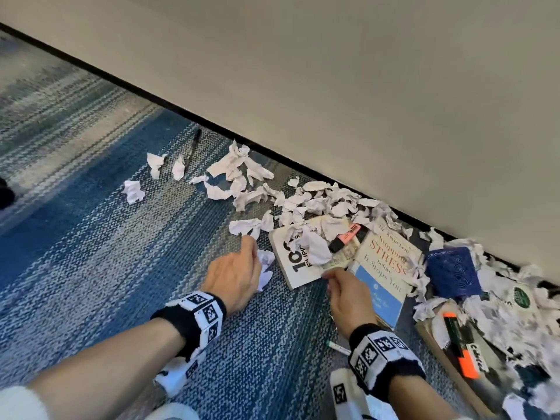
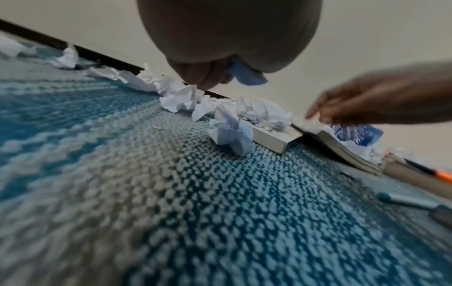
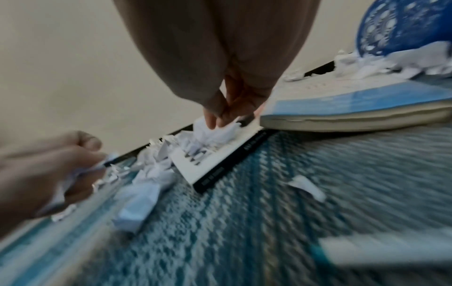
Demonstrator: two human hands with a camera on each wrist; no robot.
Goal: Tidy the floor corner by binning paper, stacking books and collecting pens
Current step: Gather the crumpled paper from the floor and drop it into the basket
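Note:
Crumpled paper [image 1: 248, 195] lies scattered along the wall on the blue carpet. A white book [image 1: 292, 269] lies flat with paper wads on it and a pink highlighter [image 1: 345, 236] across its far corner. A second book [image 1: 383, 269] with red lettering overlaps it. My left hand [image 1: 256, 268] grips a crumpled paper wad [image 2: 247, 75] just left of the white book [image 2: 271, 139]. My right hand [image 1: 328, 274] is at that book's near edge, thumb and finger pinching a paper wad [image 3: 220, 133] lying on it.
A blue mesh container [image 1: 453, 272] stands by the wall amid paper. An orange highlighter [image 1: 460, 344] lies on a brown book at right. A black pen [image 1: 192, 147] is far left by the wall, a teal-capped marker [image 1: 338, 347] near my right wrist. Another wad [image 2: 229, 135] touches the white book.

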